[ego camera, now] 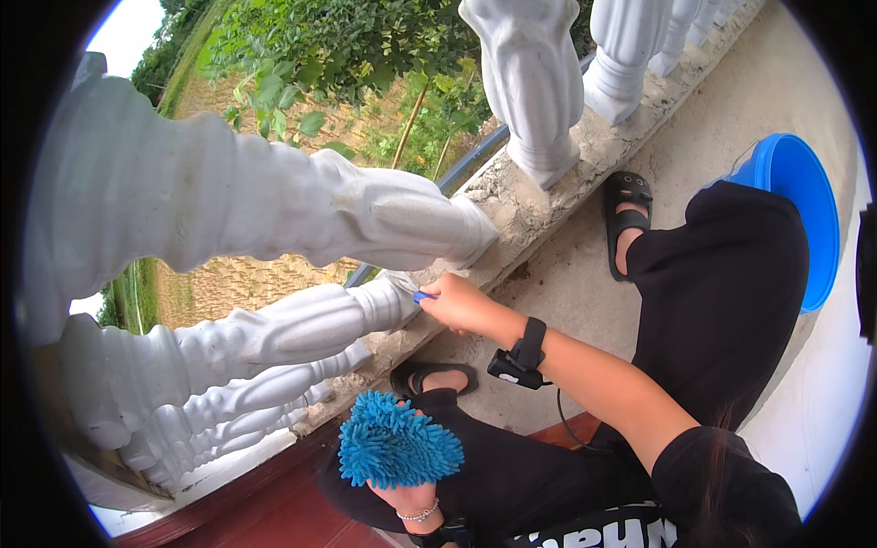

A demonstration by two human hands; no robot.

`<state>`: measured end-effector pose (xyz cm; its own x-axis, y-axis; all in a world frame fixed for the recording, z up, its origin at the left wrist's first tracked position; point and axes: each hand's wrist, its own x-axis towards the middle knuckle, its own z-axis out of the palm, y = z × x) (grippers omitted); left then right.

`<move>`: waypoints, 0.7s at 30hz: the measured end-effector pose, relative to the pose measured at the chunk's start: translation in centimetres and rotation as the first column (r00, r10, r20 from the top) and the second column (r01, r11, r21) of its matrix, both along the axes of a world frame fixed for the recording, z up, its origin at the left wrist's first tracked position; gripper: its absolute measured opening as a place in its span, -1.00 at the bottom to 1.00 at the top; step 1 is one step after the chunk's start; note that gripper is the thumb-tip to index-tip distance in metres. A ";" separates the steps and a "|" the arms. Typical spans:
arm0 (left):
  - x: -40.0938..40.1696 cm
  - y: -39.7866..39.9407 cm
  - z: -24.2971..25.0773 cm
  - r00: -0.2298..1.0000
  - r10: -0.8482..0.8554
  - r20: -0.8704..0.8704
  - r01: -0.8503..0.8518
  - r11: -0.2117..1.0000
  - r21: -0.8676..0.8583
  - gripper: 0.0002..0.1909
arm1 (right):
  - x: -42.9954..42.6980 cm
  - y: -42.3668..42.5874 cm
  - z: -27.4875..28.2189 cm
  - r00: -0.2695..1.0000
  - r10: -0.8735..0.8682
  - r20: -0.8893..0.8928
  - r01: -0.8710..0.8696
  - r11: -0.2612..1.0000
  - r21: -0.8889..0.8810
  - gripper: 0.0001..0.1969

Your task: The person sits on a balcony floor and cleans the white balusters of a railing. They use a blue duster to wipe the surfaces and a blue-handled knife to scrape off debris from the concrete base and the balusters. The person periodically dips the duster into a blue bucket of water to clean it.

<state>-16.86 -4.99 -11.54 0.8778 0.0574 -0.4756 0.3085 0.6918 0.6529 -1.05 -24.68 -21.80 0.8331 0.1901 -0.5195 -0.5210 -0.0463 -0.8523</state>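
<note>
At the lower left of the head view, my left hand (pixel 409 498) holds a blue chenille microfibre cleaning pad (pixel 397 442) above my left leg. My right hand (pixel 455 301) grips a small tool with a blue handle (pixel 423 296). The tool's thin, pale end touches or lies very near the foot of a white baluster (pixel 294 318); its exact kind is unclear. A larger white baluster (pixel 384 212) stands just beyond my right hand. Both balusters rise from a rough concrete ledge (pixel 534 205).
A blue bucket (pixel 815 226) stands at the right, partly behind my right knee. More white balusters (pixel 534 75) line the ledge. Dark red flooring (pixel 294 493) lies at the lower left, and a leafy tree (pixel 329 48) grows outside. My sandalled feet are on the concrete floor (pixel 548 301).
</note>
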 end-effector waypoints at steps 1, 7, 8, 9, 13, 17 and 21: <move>0.5 -0.2 -0.8 1.000 0.007 -0.030 -0.005 0.999 0.041 -0.39 | 0.1 -0.6 -0.2 0.999 -0.031 0.036 0.033 0.998 -0.060 -0.71; 5.0 -2.2 3.8 0.993 -0.017 0.121 0.026 0.997 -0.078 -0.39 | 3.1 6.2 1.9 0.984 0.118 0.135 -0.107 0.991 -0.085 -0.68; 6.2 -3.7 4.2 0.989 -0.062 0.137 0.078 0.990 -0.118 -0.39 | 1.7 4.2 3.6 0.988 0.020 0.151 -0.019 1.000 -0.007 -0.68; 7.7 -5.5 3.4 0.986 -0.109 0.125 0.127 0.980 -0.152 -0.39 | 1.3 3.1 1.7 0.995 0.005 0.095 -0.006 1.000 0.014 -0.65; 10.2 -9.8 4.2 0.960 -0.239 0.148 0.267 0.938 -0.219 -0.39 | 2.3 0.5 -3.1 0.995 0.076 -0.064 -0.079 0.995 -0.059 -0.70; 10.1 -10.6 7.3 0.926 -0.291 0.241 0.351 0.899 -0.261 -0.39 | 3.4 -0.5 0.0 0.991 0.119 -0.064 -0.126 0.984 -0.125 -0.73; 10.0 -8.6 8.2 0.914 -0.274 0.299 0.359 0.890 -0.282 -0.39 | 4.7 0.9 1.7 0.992 0.119 0.033 -0.110 0.972 -0.206 -0.73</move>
<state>-6.85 -13.63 -3.33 0.9128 -0.3628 -0.1876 0.4070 0.7692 0.4927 3.67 -23.82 -20.08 0.8351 0.1796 -0.5199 -0.4639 -0.2779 -0.8412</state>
